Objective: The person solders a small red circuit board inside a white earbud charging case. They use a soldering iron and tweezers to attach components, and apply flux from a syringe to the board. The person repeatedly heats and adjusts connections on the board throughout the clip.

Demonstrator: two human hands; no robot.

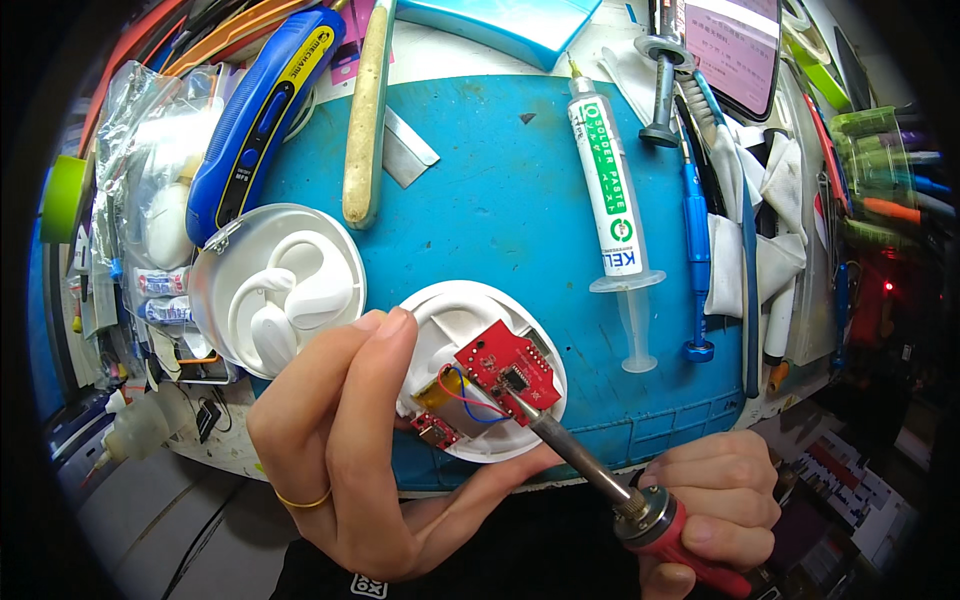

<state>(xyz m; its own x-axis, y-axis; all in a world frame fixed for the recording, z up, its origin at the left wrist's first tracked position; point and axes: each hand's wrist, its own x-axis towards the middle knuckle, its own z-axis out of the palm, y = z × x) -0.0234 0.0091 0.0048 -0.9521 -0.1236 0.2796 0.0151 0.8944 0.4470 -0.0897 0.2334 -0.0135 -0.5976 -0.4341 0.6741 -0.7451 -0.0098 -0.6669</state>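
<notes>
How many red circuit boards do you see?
2. The bigger red board is over the round white case half, at the tip of the soldering iron. The smaller red board is below and left of it. Others could be hidden.

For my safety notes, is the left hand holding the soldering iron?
No, the right hand grips the soldering iron by its red handle.
</notes>
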